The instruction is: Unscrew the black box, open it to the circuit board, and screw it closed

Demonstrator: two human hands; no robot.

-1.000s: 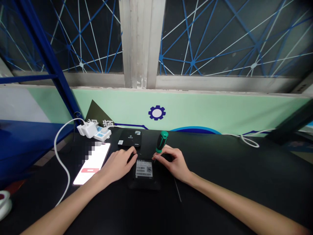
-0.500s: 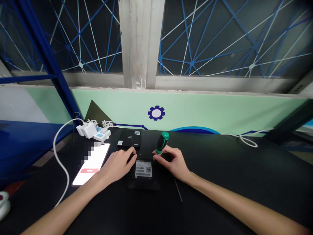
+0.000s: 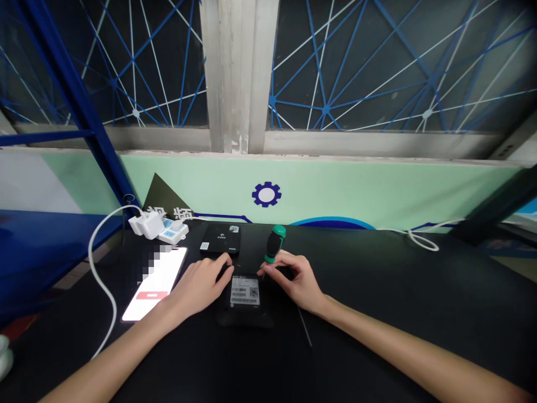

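Note:
A small black box (image 3: 245, 307) with a white label lies upside down on the black table, close in front of me. My left hand (image 3: 200, 284) rests on its upper left corner, fingers stretched forward and pressed down on it. My right hand (image 3: 293, 279) pinches the shaft of a screwdriver with a black and green handle (image 3: 274, 243); the tool stands nearly upright, its tip at the box's upper right corner. A second black box (image 3: 221, 240), right side up, lies just behind the first.
A lit phone (image 3: 155, 282) lies left of my left hand, with a white cable (image 3: 97, 274) running to a charger and power strip (image 3: 157, 226) at the wall. Another white cable (image 3: 422, 240) lies at the back right. A thin dark rod (image 3: 305, 327) rests under my right wrist.
The screwdriver handle has tilted slightly between frames while its tip stays at the box corner. My left hand stays pressed on the box. The view shifted a little.

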